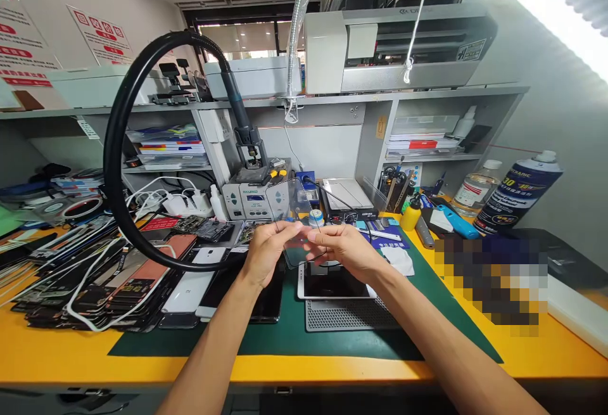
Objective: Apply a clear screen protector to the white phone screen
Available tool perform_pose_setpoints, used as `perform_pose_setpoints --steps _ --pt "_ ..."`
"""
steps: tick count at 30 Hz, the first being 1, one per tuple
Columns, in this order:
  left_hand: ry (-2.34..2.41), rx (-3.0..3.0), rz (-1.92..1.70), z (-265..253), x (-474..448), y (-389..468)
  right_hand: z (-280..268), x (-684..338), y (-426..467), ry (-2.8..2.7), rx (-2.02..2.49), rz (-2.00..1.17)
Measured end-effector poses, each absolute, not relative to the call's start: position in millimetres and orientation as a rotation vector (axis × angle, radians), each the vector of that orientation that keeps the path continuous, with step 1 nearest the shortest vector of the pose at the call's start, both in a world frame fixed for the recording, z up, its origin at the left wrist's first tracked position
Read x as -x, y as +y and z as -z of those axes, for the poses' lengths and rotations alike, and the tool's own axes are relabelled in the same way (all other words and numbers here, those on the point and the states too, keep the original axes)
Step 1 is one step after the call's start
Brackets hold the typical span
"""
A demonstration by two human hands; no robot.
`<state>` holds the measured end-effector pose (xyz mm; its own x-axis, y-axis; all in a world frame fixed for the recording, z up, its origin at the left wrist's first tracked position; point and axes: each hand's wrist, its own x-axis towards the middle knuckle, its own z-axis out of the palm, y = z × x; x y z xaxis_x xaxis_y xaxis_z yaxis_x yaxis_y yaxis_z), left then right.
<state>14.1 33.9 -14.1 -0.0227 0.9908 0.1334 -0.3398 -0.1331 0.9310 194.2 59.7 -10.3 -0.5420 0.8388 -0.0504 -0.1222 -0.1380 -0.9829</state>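
Observation:
A thin clear screen protector [295,258] with a fine dark outline is held up over the mat, and the items behind show through it. My left hand [270,249] pinches its left side between thumb and fingers. From the other side my right hand [346,249] grips it, fingers curled, with the thumb tips nearly meeting. Below the hands a white-framed phone [332,285] lies screen up on a grey perforated pad [351,319]. Another dark-screened device [268,304] lies left of it, partly behind my left forearm.
Stacked phones and parts [109,282] crowd the left. A thick black hose [111,149] loops above them from the rework station [256,199]. A green mat [427,332] covers the yellow bench. Bottles and a spray can [517,193] stand at right, near a white cloth [399,260].

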Motion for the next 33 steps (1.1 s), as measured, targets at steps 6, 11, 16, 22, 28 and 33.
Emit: perform_pose_setpoints --steps 6,11,16,22,28,33 --pt "0.896 -1.055 -1.488 13.5 -15.8 34.0 15.3 -189.1 57.4 -1.299 0.762 -1.849" --pt "0.907 -1.027 -1.573 12.8 -18.7 34.0 17.9 -187.4 56.1 -1.319 0.761 -1.827" --pt "0.865 -0.946 -1.656 13.2 -13.9 35.8 2.6 -200.6 64.6 -1.163 0.806 -1.506" --pt "0.715 -0.974 -1.476 8.1 -1.0 28.0 -15.8 -231.1 73.7 -1.118 0.788 -1.302" --pt "0.711 -1.261 -0.946 2.3 -8.9 14.5 -18.9 -251.9 75.4 -1.469 0.845 -1.464" --pt "0.943 -1.366 -0.847 11.3 -23.9 16.5 -13.5 -244.1 73.5 -1.531 0.814 -1.578"
